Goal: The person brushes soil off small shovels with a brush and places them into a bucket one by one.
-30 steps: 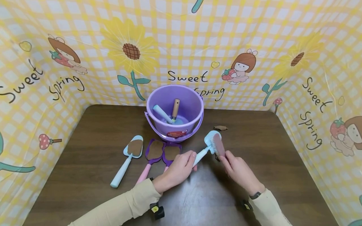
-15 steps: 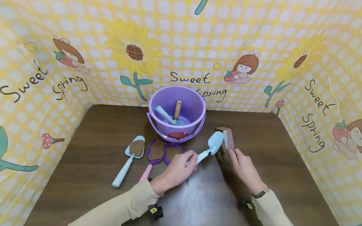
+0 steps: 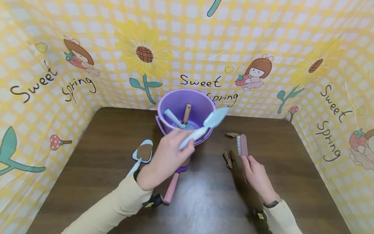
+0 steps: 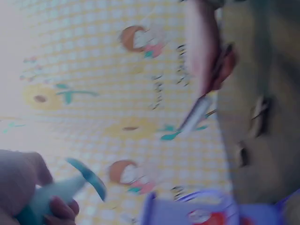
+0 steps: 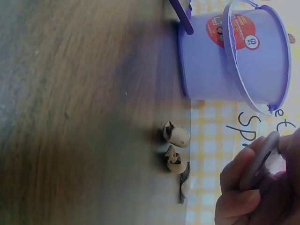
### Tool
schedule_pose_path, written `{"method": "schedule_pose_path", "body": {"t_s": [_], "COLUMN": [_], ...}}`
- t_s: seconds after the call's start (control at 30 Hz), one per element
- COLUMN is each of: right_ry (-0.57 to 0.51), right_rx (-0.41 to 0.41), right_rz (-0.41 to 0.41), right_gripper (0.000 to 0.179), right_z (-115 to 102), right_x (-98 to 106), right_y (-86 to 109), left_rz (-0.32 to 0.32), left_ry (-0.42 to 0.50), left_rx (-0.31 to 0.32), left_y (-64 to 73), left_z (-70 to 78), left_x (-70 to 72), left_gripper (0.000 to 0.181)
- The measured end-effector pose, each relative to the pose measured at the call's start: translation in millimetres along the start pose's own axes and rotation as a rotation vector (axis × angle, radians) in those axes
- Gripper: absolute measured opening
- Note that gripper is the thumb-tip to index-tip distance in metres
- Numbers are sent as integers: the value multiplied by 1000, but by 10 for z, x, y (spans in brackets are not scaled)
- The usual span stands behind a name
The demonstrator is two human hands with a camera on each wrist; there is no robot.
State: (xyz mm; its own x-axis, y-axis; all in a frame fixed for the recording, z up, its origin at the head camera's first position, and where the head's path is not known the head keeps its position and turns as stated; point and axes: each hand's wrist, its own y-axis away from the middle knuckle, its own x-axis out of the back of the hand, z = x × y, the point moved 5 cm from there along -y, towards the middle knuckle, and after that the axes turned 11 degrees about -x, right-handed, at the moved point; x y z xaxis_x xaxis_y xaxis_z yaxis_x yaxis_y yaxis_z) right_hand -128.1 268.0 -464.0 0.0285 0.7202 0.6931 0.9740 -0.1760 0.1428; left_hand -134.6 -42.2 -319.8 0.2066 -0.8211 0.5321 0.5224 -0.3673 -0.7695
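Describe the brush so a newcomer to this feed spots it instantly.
Find the purple bucket on the dark table, then the right hand to its right. That hand holds the brush, pink-backed; its pale bristles set it apart from the brown scraps beside it.

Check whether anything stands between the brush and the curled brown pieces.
Nothing visible does. In the head view, the brush in the right grip has its bristles toward the nearer curled pieces, only bare tabletop showing between. Whether it touches the farther piece is unclear.

The trowel is light blue, brush pink, bucket purple, cloth yellow-checked.
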Motion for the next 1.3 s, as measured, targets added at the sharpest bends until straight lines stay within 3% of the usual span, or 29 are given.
{"method": "schedule_pose_path", "body": {"t_s": [0.13,0.33,0.57,0.73,1.07,1.3], "right_ry": [-1,-5,21,79,88,92], "right_rx": [-11,-23,-33,18,61,51], "right_rz": [6,-9,-4,49,82,70], "right_gripper": [46,39,34,28,26,24], "right_z": [10,-3,19,-6,-23,-19], "right_x": [35,45,47,59,50,39], "right_y": [3,32,50,64,88,107], "left_rz": [6,0,-51,-83,-38,-93], "left_ry": [-66,-148,-157,-161,-189,-193], "left_rx": [44,122,185,223,215,219], "left_y": [-162,-255,-272,-247,-225,-224], "left_z": [-105,-305,-473,-557,-574,-579], "left_x": [148,180,61,-72,-168,-204], "left_gripper": [25,18,20,22,18,20]}}
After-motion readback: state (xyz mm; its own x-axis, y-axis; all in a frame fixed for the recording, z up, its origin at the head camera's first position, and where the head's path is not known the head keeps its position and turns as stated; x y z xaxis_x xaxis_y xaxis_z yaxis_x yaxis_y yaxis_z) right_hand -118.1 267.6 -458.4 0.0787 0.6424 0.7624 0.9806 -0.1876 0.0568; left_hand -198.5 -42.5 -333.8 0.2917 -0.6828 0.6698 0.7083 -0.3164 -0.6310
